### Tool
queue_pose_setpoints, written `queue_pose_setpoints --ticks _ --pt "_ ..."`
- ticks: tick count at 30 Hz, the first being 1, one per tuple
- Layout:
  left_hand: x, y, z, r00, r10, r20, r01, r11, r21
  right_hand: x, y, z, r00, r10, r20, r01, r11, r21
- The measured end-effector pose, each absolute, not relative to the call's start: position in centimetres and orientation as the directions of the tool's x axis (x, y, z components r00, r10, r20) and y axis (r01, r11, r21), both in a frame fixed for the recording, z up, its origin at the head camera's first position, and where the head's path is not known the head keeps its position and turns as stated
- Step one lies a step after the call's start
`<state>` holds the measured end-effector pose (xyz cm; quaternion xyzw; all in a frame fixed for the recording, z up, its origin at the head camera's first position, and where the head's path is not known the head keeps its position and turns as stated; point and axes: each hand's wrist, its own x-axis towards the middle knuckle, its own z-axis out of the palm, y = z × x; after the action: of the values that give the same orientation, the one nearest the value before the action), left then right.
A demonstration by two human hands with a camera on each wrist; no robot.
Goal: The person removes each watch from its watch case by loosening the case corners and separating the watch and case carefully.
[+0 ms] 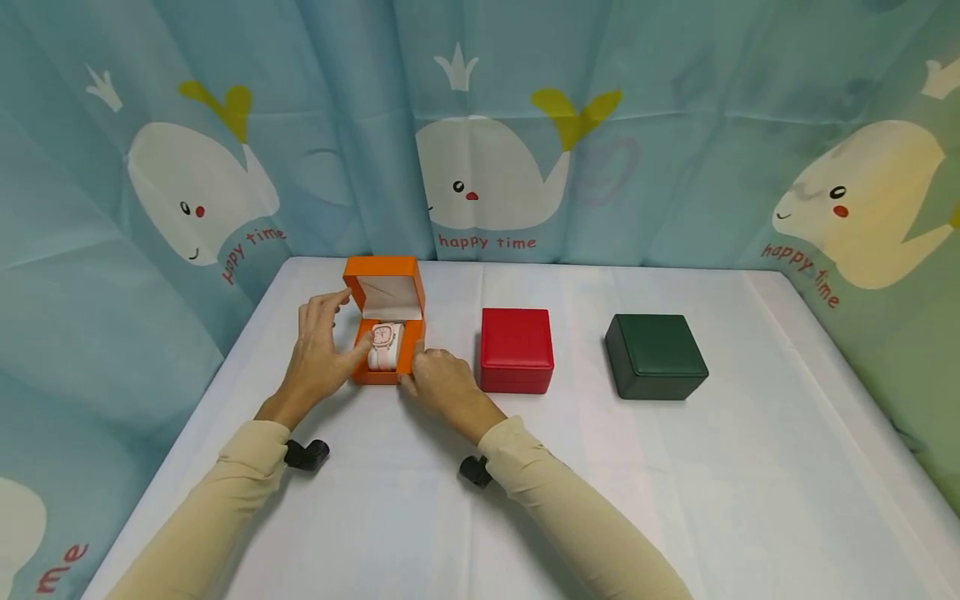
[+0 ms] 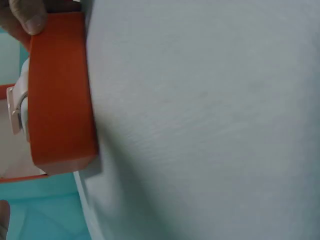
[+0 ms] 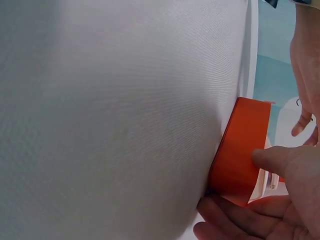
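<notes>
The fingers of the right hand are clamped on the front right corner of an orange box, with the thumb pressed against its front face and the other fingers round its right side. The left hand has its fingers apart and curled round nothing; they reach up near the left edge of the raised lid, while the thumb extends over the left side of the box, just beside the watch. Whether that thumb touches anything, I cannot tell.

The box sits on the white surface, towards its back left, with the lid standing up and its pale lining facing forward. Inside, the watch is wrapped round a white cushion.

To the right of the right hand is a closed red box, and farther right, apart from it, a closed dark green box. Behind the surface hangs a blue curtain printed with whales.
</notes>
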<state>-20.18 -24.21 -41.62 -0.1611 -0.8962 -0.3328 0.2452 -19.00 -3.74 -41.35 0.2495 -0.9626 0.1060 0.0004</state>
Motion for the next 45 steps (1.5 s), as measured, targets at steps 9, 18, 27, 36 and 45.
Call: queue_pose_setpoints --ticks 9,18,27,36,45 --pt "-19.8 -24.1 -42.2 -0.919 0.231 0.318 0.375 0.759 0.532 -18.9 -3.8 -41.2 -0.879 -0.476 0.040 -0.474 0.858 -0.198" --pt "-20.3 -23.7 -42.6 -0.948 0.279 0.152 0.318 0.809 0.494 -19.0 -3.9 -41.1 -0.883 -0.469 0.013 -0.462 0.865 -0.196" --pt "-20.6 -23.7 -41.9 -0.952 0.278 0.128 0.304 0.811 0.500 -18.8 -3.7 -40.9 -0.882 -0.472 0.015 -0.465 0.863 -0.197" --pt "-21.0 -23.8 -40.5 -0.946 0.323 0.034 0.304 0.844 0.442 -18.8 -3.9 -40.7 -0.878 -0.477 -0.036 -0.464 0.868 -0.178" --pt "-21.0 -24.0 -39.6 -0.950 0.311 0.016 0.272 0.804 0.529 -18.8 -4.0 -40.8 -0.880 -0.473 -0.042 -0.460 0.871 -0.172"
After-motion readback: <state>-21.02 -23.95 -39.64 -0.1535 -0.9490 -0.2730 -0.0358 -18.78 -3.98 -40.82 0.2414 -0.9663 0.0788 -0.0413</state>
